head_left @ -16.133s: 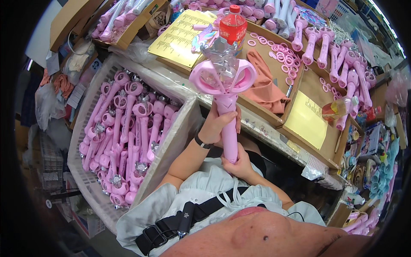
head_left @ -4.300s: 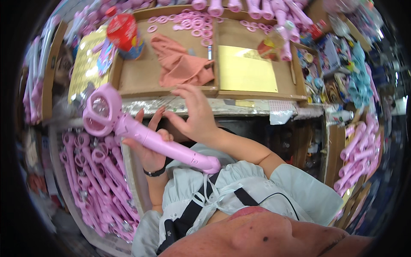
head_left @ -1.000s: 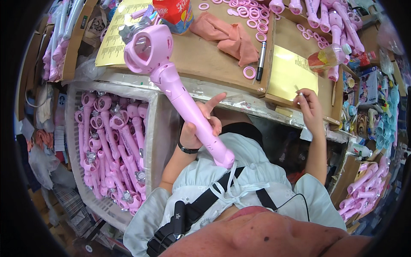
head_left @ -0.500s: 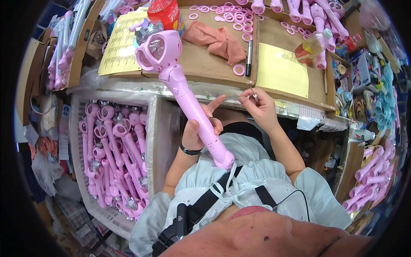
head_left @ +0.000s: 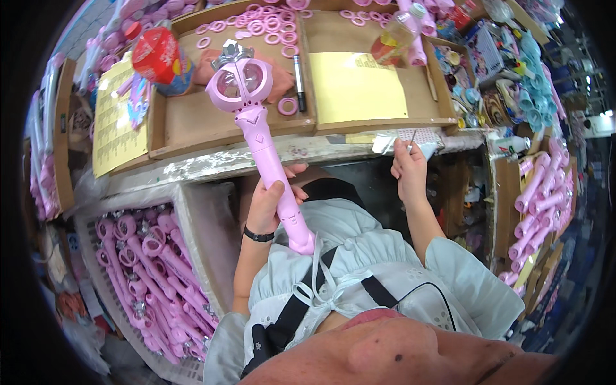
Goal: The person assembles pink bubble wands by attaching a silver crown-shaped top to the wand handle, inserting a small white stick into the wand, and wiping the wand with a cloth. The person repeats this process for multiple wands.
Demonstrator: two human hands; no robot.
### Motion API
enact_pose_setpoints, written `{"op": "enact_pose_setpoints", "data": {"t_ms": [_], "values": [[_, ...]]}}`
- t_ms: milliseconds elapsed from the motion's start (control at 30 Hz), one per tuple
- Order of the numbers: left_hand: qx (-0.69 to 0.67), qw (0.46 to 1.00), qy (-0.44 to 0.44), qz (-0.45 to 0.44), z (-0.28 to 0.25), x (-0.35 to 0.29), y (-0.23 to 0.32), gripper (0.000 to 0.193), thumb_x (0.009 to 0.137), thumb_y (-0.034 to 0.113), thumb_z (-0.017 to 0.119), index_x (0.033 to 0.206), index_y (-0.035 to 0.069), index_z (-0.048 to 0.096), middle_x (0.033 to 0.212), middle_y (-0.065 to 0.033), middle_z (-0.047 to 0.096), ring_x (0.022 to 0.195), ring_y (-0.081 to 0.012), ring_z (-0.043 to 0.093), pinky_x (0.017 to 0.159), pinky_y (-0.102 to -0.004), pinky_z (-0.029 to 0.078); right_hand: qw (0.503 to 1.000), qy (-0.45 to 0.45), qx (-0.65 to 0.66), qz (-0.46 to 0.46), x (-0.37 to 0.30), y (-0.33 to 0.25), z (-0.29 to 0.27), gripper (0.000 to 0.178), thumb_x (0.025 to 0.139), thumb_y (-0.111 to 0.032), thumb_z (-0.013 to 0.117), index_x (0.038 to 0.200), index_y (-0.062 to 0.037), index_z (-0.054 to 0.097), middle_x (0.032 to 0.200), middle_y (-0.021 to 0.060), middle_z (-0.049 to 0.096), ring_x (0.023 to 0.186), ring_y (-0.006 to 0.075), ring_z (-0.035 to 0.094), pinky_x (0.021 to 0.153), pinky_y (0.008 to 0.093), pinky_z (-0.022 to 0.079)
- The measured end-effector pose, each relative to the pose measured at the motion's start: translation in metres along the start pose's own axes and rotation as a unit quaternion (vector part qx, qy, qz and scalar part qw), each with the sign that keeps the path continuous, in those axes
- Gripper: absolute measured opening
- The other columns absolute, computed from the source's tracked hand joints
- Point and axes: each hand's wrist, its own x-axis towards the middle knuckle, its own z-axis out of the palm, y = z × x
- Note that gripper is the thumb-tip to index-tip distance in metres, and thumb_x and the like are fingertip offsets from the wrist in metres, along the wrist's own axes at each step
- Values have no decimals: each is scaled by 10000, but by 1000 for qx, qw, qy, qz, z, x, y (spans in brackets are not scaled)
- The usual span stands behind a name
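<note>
A long pink toy wand (head_left: 276, 168) slants up from my lap, its clear round head (head_left: 239, 82) topped by a silvery crown-shaped piece (head_left: 232, 52). My left hand (head_left: 268, 200) is wrapped round the wand's handle. At the bench edge to the right, my right hand (head_left: 409, 168) pinches a thin, dark, pin-like tool (head_left: 412, 137); its exact kind is too small to tell. Just beyond those fingers lie a shiny whitish sheet (head_left: 384, 144) and a sheet with small pinkish dots (head_left: 425, 135).
A crate (head_left: 192, 224) of pink wands (head_left: 151, 282) stands at left. Cardboard trays on the bench hold pink rings (head_left: 263, 24), a black-and-white marker (head_left: 299, 83), yellow paper (head_left: 356, 86) and bottles (head_left: 160, 61). More pink parts (head_left: 542, 192) are piled at right.
My right hand has moved away from my left hand, rightward to the sheets at the bench edge. The wand is more upright, and my left fingers have closed round it. The view has shifted right.
</note>
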Motion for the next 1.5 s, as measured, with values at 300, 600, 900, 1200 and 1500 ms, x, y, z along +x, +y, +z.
{"op": "enact_pose_setpoints", "data": {"t_ms": [300, 600, 900, 1200, 1500], "values": [[-44, 996, -37, -70, -1, -23, -24, 571, 836, 344, 659, 1236, 38, 390, 1212, -193, 514, 822, -240, 628, 700, -347, 525, 996, 55, -63, -19, 5, -4, -43, 222, 877, -236, 638, 741, -118, 508, 546, -99, 362, 420, -10, 258, 384, 184, 203], [-72, 990, -52, -112, -10, -32, -30, 436, 825, 254, 658, 1131, 27, 446, 1060, -123, 542, 811, -223, 610, 702, -343, 515, 997, 46, -45, 40, -11, 17, -56, 223, 878, -250, 635, 757, -117, 504, 573, -97, 377, 432, -9, 268, 390, 183, 213], [-64, 994, -34, -79, -5, -27, -26, 457, 805, 281, 675, 1110, 24, 452, 1019, -123, 538, 768, -212, 603, 637, -313, 510, 997, 52, -26, 52, -16, 7, -63, 226, 888, -257, 621, 752, -127, 495, 604, -90, 393, 441, -5, 281, 397, 185, 222], [-82, 993, -27, -80, -7, -27, -28, 452, 803, 263, 672, 1119, 25, 456, 998, -119, 545, 743, -200, 595, 640, -300, 499, 992, -7, 29, 124, -28, 30, -18, 190, 921, -225, 567, 766, -136, 501, 554, -98, 334, 433, 4, 265, 401, 180, 210], [-89, 992, -18, -88, -7, -28, -28, 435, 803, 250, 668, 1117, 24, 470, 980, -116, 551, 731, -193, 594, 637, -294, 494, 995, -18, 5, 100, -18, 45, -5, 220, 910, -253, 587, 751, -146, 480, 566, -95, 346, 441, 3, 262, 406, 183, 212]]}}
